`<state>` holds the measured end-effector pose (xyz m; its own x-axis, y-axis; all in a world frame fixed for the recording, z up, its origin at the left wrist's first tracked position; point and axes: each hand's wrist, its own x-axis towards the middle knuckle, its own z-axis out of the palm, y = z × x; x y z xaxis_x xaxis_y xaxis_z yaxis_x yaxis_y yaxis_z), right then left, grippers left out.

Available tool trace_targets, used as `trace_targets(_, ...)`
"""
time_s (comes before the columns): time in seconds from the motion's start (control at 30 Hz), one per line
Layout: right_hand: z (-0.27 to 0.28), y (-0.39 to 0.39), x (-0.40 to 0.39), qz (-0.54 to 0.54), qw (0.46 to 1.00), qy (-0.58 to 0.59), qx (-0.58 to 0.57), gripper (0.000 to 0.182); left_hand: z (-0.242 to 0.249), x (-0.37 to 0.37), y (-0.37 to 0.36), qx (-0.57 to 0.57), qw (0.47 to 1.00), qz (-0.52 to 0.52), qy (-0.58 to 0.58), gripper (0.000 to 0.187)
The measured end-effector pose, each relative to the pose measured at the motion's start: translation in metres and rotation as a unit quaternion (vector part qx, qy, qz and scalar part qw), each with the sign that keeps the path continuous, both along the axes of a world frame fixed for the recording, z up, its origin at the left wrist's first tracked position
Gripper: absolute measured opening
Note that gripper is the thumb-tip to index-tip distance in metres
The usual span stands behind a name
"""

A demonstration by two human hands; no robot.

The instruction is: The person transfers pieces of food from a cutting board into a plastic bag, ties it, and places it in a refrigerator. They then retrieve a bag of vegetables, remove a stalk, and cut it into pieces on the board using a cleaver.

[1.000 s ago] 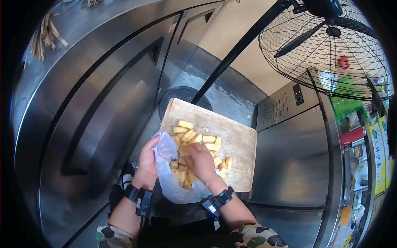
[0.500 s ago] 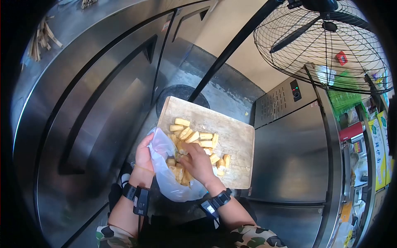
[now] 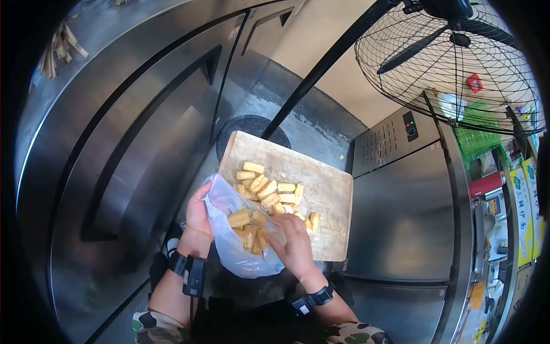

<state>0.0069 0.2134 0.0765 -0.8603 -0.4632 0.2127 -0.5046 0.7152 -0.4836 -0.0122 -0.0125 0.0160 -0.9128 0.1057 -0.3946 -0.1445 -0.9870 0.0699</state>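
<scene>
A thin, whitish plastic bag (image 3: 240, 266) hangs at the near left edge of a wooden board (image 3: 326, 198), with several yellow-brown chunks (image 3: 247, 236) inside. My left hand (image 3: 197, 215) is closed on the bag's left rim and holds its mouth open. At the bag's right side, over the board's near edge, is my right hand (image 3: 293, 246), thumb apart from its fingers, with nothing visible in it. More yellow chunks (image 3: 267, 189) lie in a loose heap on the board's left and middle, beyond the bag. The tips of the right fingers partly hide some chunks.
Steel cabinet doors (image 3: 154, 132) run along the left. A steel fridge (image 3: 401, 212) stands right of the board. Above right is a caged fan (image 3: 458, 40) on a black pole (image 3: 326, 66). Shelves with packets (image 3: 524, 206) line the far right; a round dark cover (image 3: 246, 126) is on the floor.
My right hand has moved right, from the bag's mouth, and its fingers have spread. Chunks have shifted into the bag's opening, and fewer lie on the board beside it.
</scene>
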Motion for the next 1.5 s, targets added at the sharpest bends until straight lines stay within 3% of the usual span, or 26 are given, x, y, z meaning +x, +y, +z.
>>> trace_targets(0.07,-0.018,0.021,0.008,-0.056,0.995,0.006,0.079,0.038,0.001,0.000,0.001,-0.002,1.000,0.006,0.006,0.032)
trace_targets(0.27,-0.041,0.042,0.010,-0.120,0.983,-0.098,0.103,0.029,0.008,0.001,0.000,0.004,1.000,0.005,0.012,0.032)
trace_targets(0.37,-0.051,0.050,0.003,-0.116,0.989,-0.022,0.086,0.019,0.005,0.003,-0.006,-0.002,1.000,0.022,0.015,0.029)
trace_targets(0.4,-0.053,0.053,0.001,-0.156,0.974,-0.150,-0.063,0.015,0.002,0.003,-0.010,-0.005,0.999,0.029,0.013,0.028)
trace_targets(0.43,-0.048,0.052,-0.003,-0.192,0.919,-0.273,-0.209,0.011,0.000,0.004,-0.014,-0.009,0.999,0.038,0.034,0.028)
trace_targets(0.47,-0.034,0.044,-0.006,-0.222,0.826,-0.384,-0.349,0.007,-0.002,0.005,-0.019,-0.013,0.998,0.045,0.052,0.027)
trace_targets(0.53,0.011,0.024,-0.016,-0.164,0.719,-0.400,-0.544,0.005,-0.021,0.004,-0.034,0.003,0.993,0.053,0.102,0.026)
trace_targets(0.6,0.028,0.024,-0.036,-0.067,0.724,-0.372,-0.577,0.009,-0.008,0.006,-0.038,0.004,0.989,0.059,0.133,0.026)
trace_targets(0.7,0.047,0.020,-0.056,-0.020,0.699,-0.404,-0.590,0.019,-0.008,0.002,-0.037,-0.014,0.989,0.108,0.097,0.028)
trace_targets(0.73,0.050,0.027,-0.059,-0.027,0.731,-0.407,-0.546,0.035,-0.008,0.001,-0.035,-0.021,0.988,0.130,0.076,0.029)
trace_targets(0.77,0.037,0.041,-0.060,-0.062,0.866,-0.297,-0.398,0.042,-0.007,0.002,-0.033,-0.034,0.988,0.133,0.068,0.029)
trace_targets(0.8,0.012,0.059,-0.059,-0.092,0.955,-0.171,-0.226,0.049,-0.004,0.002,-0.030,-0.047,0.988,0.137,0.061,0.029)
trace_targets(0.83,-0.012,0.076,-0.055,-0.114,0.992,-0.035,-0.041,0.056,-0.003,0.002,-0.028,-0.058,0.986,0.145,0.054,0.030)
trace_targets(0.87,-0.024,0.085,-0.045,-0.159,0.980,-0.119,-0.001,0.080,-0.009,0.000,-0.029,-0.051,0.987,0.140,0.068,0.030)
trace_targets(0.97,-0.046,0.079,-0.016,-0.158,0.974,-0.141,0.076,0.084,-0.023,0.000,-0.031,-0.037,0.987,0.115,0.109,0.030)
trace_targets(1.1,-0.065,0.058,-0.012,-0.146,0.973,-0.024,0.177,0.083,-0.021,0.003,-0.028,-0.043,0.988,0.090,0.118,0.029)
trace_targets(1.23,-0.070,0.053,-0.022,-0.113,0.977,0.058,0.171,0.066,-0.009,0.003,-0.020,-0.045,0.992,0.095,0.074,0.029)
trace_targets(1.43,-0.080,0.070,-0.042,-0.120,0.989,0.047,0.077,0.050,-0.020,0.001,-0.022,-0.036,0.991,0.101,0.082,0.030)
trace_targets(1.5,-0.085,0.080,-0.047,-0.135,0.989,0.051,-0.007,0.047,-0.014,0.001,-0.021,-0.025,0.992,0.103,0.075,0.031)
